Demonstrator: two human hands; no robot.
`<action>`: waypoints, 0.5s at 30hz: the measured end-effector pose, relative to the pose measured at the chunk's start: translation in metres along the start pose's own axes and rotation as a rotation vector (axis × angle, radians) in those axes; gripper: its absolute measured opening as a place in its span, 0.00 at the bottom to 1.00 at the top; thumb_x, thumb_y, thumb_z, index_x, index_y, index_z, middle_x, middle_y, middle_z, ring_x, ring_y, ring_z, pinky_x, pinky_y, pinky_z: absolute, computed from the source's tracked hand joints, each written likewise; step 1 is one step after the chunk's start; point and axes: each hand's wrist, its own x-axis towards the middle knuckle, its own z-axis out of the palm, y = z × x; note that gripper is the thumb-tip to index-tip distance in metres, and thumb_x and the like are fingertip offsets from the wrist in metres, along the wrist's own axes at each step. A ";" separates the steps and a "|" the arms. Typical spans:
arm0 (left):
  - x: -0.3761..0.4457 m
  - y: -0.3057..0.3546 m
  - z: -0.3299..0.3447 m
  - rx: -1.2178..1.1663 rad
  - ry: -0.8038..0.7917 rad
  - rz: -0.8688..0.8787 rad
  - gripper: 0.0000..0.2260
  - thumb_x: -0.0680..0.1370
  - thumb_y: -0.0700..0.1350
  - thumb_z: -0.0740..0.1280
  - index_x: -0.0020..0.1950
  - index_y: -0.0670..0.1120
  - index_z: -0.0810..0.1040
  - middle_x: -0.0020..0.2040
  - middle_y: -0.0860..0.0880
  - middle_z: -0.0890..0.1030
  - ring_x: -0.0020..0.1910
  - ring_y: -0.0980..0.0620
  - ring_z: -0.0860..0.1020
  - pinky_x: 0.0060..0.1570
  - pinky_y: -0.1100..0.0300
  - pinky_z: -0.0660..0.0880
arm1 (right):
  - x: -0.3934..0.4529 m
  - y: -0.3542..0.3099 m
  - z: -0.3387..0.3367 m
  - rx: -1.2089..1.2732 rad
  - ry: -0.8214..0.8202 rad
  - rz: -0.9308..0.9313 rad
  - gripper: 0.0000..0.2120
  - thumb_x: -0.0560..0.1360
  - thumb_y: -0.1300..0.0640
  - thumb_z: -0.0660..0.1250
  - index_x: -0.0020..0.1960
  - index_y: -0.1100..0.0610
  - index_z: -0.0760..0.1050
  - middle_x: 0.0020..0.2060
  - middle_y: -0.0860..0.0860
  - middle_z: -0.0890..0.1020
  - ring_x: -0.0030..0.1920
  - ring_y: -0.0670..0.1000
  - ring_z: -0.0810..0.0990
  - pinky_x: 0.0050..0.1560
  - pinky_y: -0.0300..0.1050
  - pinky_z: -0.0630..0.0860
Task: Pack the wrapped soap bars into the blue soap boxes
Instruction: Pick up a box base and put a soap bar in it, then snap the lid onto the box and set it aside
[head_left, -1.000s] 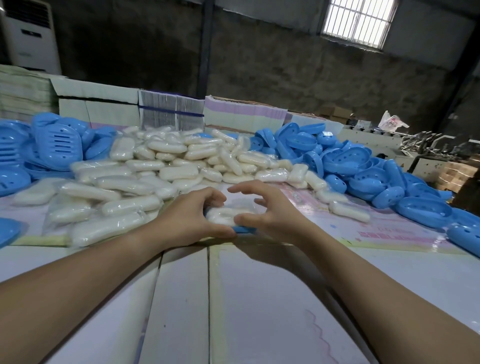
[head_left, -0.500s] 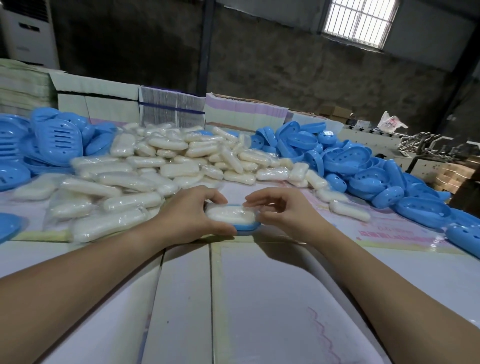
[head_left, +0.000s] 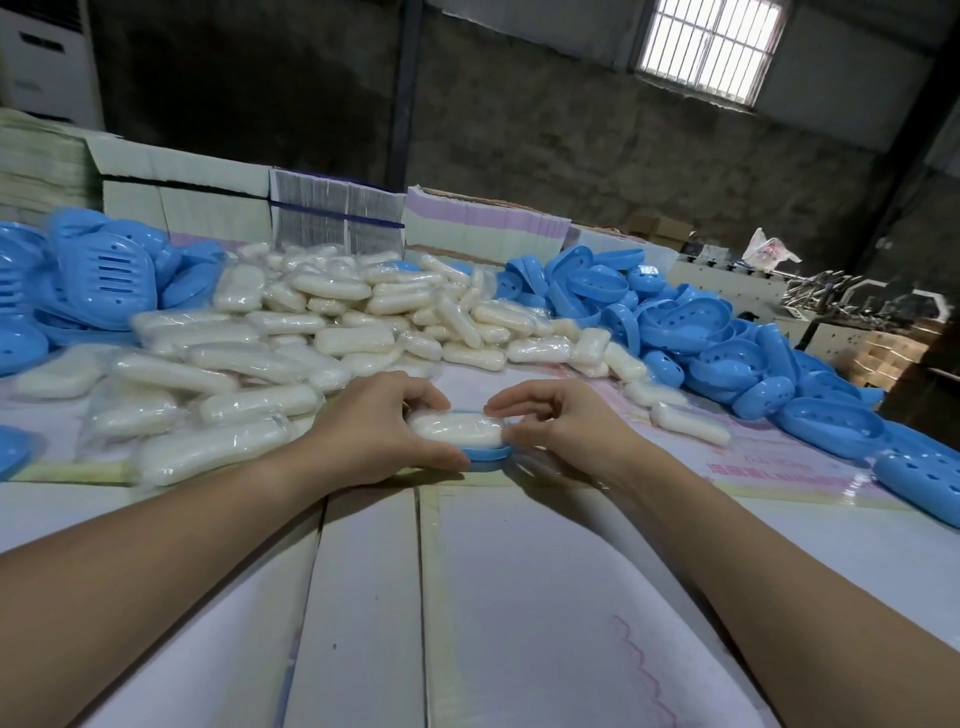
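Far left, a heap of blue slotted lids (head_left: 104, 275) sits at the table's left edge, w/ one more blue piece (head_left: 10, 449) half cut off by the frame. Next right is the big pile of wrapped soap bars (head_left: 311, 322), spreading toward the person. The left hand (head_left: 379, 431) comes in from that side, thumb low at the near rim and fingers curled over the far side, gripping the left end of the soap bar (head_left: 457, 430) and the blue box half (head_left: 488, 453) under it. The bar is seated in that box half, just in front of the pile, long axis running left-right, so each hand has one end; both are about equally near. The right hand (head_left: 561, 426) pinches the bar's right end, fingertips on the wrap and thumb near the rim. Probably the bar is being pressed home, and a lid comes next; the slotted ones lie on the left-hand side. Right of the hands: a few loose bars (head_left: 685, 423), then the heap of blue box bases (head_left: 727, 353) running to the right edge. Open room is toward the person, on the bare white sheets (head_left: 519, 597); behind and to both sides it's crowded.
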 end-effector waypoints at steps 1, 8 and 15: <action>0.000 -0.001 0.001 -0.004 -0.001 0.004 0.27 0.58 0.63 0.80 0.54 0.58 0.82 0.49 0.59 0.80 0.47 0.57 0.79 0.51 0.51 0.80 | 0.000 -0.002 0.000 0.048 -0.001 -0.012 0.13 0.73 0.70 0.71 0.55 0.58 0.82 0.48 0.52 0.86 0.44 0.43 0.84 0.43 0.33 0.78; 0.003 -0.007 0.005 -0.025 -0.054 0.071 0.22 0.63 0.69 0.73 0.52 0.62 0.78 0.50 0.61 0.79 0.48 0.60 0.78 0.44 0.64 0.73 | 0.066 0.007 -0.032 0.002 0.434 -0.016 0.09 0.76 0.63 0.69 0.55 0.54 0.81 0.49 0.52 0.84 0.51 0.52 0.83 0.51 0.42 0.79; 0.006 -0.012 0.010 -0.007 -0.042 0.158 0.12 0.68 0.67 0.70 0.46 0.65 0.76 0.47 0.62 0.77 0.50 0.70 0.72 0.42 0.76 0.67 | 0.144 0.061 -0.097 -0.799 0.720 0.422 0.20 0.77 0.54 0.60 0.69 0.51 0.70 0.71 0.57 0.66 0.71 0.61 0.61 0.69 0.59 0.63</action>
